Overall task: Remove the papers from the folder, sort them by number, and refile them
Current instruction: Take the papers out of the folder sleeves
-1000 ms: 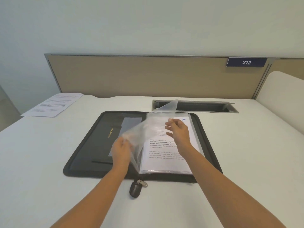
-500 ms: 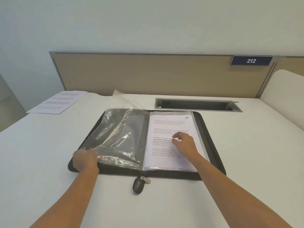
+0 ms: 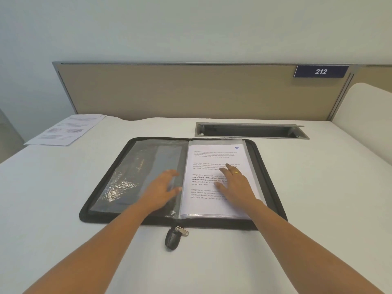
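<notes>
We judge the task to be in its early part: the black zip-edged fabric folder lies open flat on the white desk, and the crinkled clear plastic sleeve on its left half looks empty, while the white printed paper marked "10" in blue ink is inside the folder on the right half, on top of a stack of further sleeves. A loose white printed sheet lies well apart at the far left corner of the desk, which suggests that some removal is done; emptying the rest, sorting by number and refiling all seem to be left. The left hand lies palm down on the empty sleeve just beside the spine, fingers straight and spread, gripping nothing. The right hand rests flat on the numbered paper, fingers extended, also holding nothing. By our count: one folder, two hands, one empty sleeve in sight, one numbered page showing, one zip pull at the near edge. We cannot tell how many pages are stacked below the top one, nor whether the loose sheet is single
</notes>
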A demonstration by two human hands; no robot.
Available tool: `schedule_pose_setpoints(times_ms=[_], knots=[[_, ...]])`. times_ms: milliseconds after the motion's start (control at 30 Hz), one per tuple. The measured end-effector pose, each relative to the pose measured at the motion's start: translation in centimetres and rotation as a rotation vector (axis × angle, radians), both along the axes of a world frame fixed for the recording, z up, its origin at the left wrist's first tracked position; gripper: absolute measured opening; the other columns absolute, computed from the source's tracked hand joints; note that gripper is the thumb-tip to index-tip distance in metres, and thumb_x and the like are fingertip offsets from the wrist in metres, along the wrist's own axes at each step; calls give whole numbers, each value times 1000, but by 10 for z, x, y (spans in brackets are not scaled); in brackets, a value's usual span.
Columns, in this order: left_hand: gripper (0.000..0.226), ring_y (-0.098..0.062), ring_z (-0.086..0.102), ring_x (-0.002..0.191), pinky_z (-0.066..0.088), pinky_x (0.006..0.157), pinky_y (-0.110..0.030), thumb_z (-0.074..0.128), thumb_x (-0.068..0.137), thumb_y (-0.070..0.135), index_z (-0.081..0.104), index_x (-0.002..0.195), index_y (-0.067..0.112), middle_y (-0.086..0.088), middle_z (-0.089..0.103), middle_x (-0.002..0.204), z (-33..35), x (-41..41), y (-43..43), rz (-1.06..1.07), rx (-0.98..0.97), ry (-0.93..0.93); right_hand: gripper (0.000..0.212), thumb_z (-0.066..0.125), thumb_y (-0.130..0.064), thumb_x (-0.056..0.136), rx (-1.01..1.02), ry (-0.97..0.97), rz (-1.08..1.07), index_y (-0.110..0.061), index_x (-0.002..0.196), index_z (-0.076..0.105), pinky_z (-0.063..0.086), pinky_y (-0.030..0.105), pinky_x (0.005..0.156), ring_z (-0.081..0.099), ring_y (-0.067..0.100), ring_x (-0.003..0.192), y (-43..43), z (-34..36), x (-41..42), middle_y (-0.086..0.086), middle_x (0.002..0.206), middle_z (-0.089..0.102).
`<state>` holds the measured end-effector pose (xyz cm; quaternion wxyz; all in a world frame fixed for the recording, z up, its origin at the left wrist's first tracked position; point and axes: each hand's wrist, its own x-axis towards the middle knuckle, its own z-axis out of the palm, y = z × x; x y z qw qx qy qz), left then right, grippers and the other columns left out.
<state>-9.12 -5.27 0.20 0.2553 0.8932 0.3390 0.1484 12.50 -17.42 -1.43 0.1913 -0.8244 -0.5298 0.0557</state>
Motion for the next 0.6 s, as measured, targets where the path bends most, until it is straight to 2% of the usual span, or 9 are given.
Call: schedule_pose_setpoints(times_ms=[100,200,267,367,500,600], knots=[[46,-20,47,123,36,99,-28,53,94,32,41,137,21,-2,47,139,0,19,-8,-85,-58,85,57,38,-47,97,-72,-27,-15,-22,146,25,12,48,116,7,18,146,-2,-3,6,1,158,12],[52,-16,30,138,25,112,-34,48,96,35,32,144,22,2,28,153,-3,31,-8,-130,13,155,57,33,-49,98,-93,-60,-26,-23,147,23,7,49,115,4,18,146,-6,-6,14,0,158,10],[57,-14,21,143,16,116,-38,41,97,46,26,147,25,3,19,156,-9,32,-7,-168,44,257,57,30,-49,98,-104,-57,-33,-23,148,22,5,46,116,4,17,146,-10,-9,18,0,158,10],[84,-9,13,144,4,117,-40,13,77,72,21,148,30,7,14,157,-19,28,-11,-159,52,286,56,28,-49,98,-110,-41,-31,-24,148,24,4,44,117,7,16,146,-12,-14,21,0,158,14],[117,-8,12,144,2,117,-38,-12,53,91,18,149,30,8,13,158,-26,23,-14,-153,128,278,54,29,-48,99,-103,-26,-34,-24,147,27,5,43,117,11,15,145,-11,-16,22,-1,157,18],[122,-9,15,144,3,117,-37,-26,49,88,16,149,31,8,13,157,-27,19,-13,-186,151,298,53,30,-47,99,-84,-15,-36,-24,146,30,6,42,117,14,15,145,-14,-16,21,-1,156,22]])
